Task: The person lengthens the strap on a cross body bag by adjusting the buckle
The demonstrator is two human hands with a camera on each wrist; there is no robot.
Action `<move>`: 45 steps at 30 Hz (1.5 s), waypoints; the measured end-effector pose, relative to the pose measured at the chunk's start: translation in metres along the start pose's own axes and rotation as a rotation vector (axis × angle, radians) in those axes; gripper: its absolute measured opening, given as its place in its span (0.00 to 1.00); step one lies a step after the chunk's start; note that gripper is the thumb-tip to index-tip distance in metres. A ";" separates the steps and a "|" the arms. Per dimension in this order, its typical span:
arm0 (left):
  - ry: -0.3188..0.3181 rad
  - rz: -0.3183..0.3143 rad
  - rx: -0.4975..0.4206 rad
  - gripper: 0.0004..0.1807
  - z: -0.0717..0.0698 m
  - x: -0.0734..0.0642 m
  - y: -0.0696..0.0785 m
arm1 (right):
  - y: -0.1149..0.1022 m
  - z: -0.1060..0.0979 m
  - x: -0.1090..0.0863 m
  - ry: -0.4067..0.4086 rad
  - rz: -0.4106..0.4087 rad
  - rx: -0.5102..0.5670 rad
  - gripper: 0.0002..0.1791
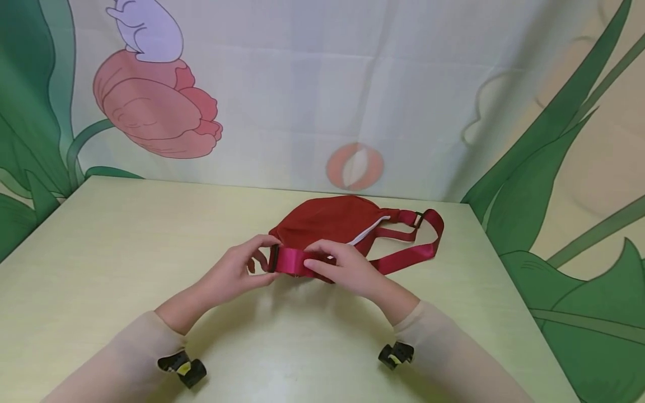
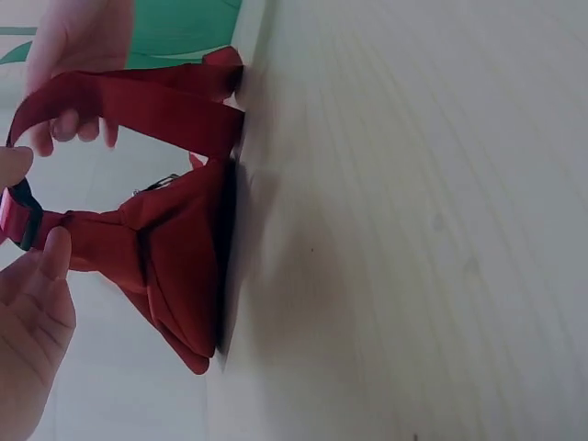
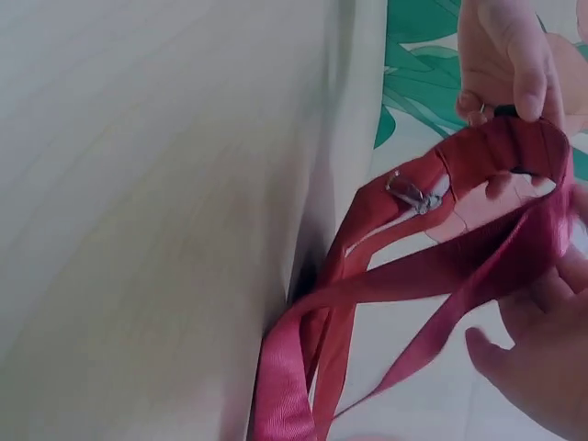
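Note:
A red waist bag lies on the table, a white zipper along its side. My left hand pinches the black strap slider between thumb and fingers at the bag's left end. Just to the right, the thumb and fingers of my right hand hold the shiny crimson strap. In the right wrist view the strap curves up from the table into that hand, and a metal zipper pull shows on the bag. The left wrist view shows the bag's end raised toward the slider.
The rest of the strap loops out to the right past a second black slider. A pale table lies beneath, with a printed curtain hanging behind it. Small black cameras sit on both sleeves.

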State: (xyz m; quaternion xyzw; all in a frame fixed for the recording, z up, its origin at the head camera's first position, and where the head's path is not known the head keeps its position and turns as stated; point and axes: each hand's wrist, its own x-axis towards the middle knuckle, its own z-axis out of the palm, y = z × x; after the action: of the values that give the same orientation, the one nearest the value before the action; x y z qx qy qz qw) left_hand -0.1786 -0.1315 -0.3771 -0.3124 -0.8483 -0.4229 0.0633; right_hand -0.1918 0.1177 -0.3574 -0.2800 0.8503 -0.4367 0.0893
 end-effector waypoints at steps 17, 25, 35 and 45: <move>0.030 -0.061 -0.118 0.34 0.010 0.004 0.010 | 0.013 -0.003 -0.002 0.139 0.094 0.067 0.10; -0.011 -0.103 -0.189 0.33 0.010 0.002 0.009 | 0.013 0.000 -0.004 0.122 -0.056 -0.016 0.08; -0.064 -0.100 -0.283 0.31 0.013 0.001 0.010 | 0.006 0.006 0.000 0.008 0.003 -0.130 0.08; -0.109 -0.136 -0.369 0.30 0.016 0.001 0.012 | 0.008 0.010 0.003 -0.052 0.034 0.093 0.06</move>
State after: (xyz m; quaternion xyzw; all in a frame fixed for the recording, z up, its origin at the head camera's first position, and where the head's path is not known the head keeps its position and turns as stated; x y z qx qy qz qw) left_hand -0.1699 -0.1129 -0.3787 -0.2832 -0.7777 -0.5569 -0.0699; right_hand -0.1939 0.1132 -0.3696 -0.2721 0.8310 -0.4669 0.1318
